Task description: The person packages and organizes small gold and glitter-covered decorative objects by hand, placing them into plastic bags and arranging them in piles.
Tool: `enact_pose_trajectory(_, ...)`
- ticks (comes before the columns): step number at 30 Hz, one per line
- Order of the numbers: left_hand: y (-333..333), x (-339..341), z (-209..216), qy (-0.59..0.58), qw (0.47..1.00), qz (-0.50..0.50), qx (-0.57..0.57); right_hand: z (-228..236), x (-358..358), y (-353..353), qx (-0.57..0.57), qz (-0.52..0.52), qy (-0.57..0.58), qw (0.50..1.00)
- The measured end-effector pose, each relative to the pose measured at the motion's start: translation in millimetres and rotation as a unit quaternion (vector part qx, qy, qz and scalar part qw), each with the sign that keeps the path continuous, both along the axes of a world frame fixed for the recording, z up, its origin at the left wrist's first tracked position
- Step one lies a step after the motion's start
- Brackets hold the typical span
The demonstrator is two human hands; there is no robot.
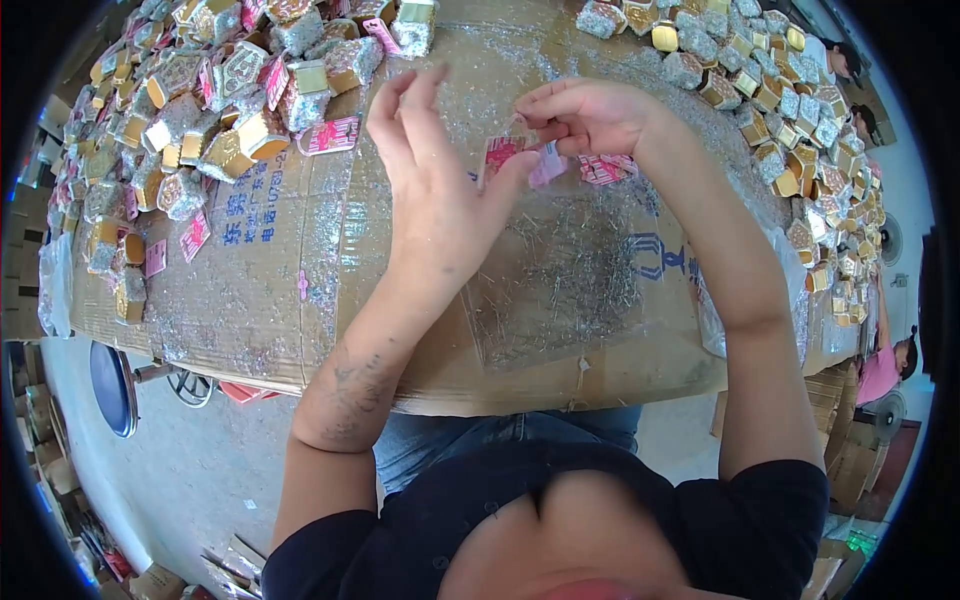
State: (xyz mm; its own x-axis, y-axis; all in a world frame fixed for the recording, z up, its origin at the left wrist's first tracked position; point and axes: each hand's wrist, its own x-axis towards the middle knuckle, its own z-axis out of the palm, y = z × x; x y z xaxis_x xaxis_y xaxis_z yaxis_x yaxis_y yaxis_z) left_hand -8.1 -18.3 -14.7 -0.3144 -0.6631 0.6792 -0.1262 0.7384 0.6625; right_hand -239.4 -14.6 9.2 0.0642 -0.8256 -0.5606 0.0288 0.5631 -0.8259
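My left hand [437,170] is raised over the cardboard-covered table [300,300], its thumb and fingers pinching a small red and pink paper label [500,152]. My right hand [585,115] is just to the right, its fingertips closed on the top of the same label. A few more pink labels [605,168] lie on the cardboard below my right wrist. Silver glitter dust covers the cardboard under both hands.
Heaps of small gold and silver glittery boxes [210,110] fill the far left of the table, and another heap [790,120] runs along the far right. Loose pink labels [328,135] lie by the left heap. Other people [885,365] sit at the right edge. A blue stool [112,388] stands on the floor at the left.
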Motion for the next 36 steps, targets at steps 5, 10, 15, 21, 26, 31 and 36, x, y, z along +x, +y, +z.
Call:
enact_pose_trajectory(5, -10.2, 5.5, -0.9, -0.01, 0.995, -0.029, 0.091, 22.5, 36.4, 22.7, -0.049, 0.028, -0.183, 0.981)
enact_pose_trajectory(10, -11.6, 3.0, 0.7, 0.093, 0.968, -0.128, 0.193, 25.6, 47.2, 30.8, -0.075, 0.01, -0.201, 0.977)
enact_pose_trajectory(15, -9.8, 4.9, 0.6, 0.129, 0.94, -0.183, 0.257, 25.3, 47.8, 35.5, -0.086, -0.002, -0.206, 0.975)
enact_pose_trajectory(21, -7.8, 5.4, 5.3, 0.23, 0.845, -0.295, 0.382, 27.9, 52.8, 40.8, -0.095, 0.016, -0.208, 0.973)
enact_pose_trajectory(26, -8.5, 4.5, 2.8, 0.253, 0.829, -0.327, 0.376, 26.4, 65.3, 44.2, -0.125, -0.042, -0.226, 0.965)
enact_pose_trajectory(31, -5.2, 2.8, 0.9, 0.255, 0.865, -0.277, 0.333, 28.8, 77.6, 44.4, -0.127, -0.09, -0.219, 0.963)
enact_pose_trajectory(36, -7.3, 4.6, 2.0, 0.3, 0.825, -0.298, 0.376, 23.8, 78.0, 42.3, -0.139, -0.079, -0.227, 0.961)
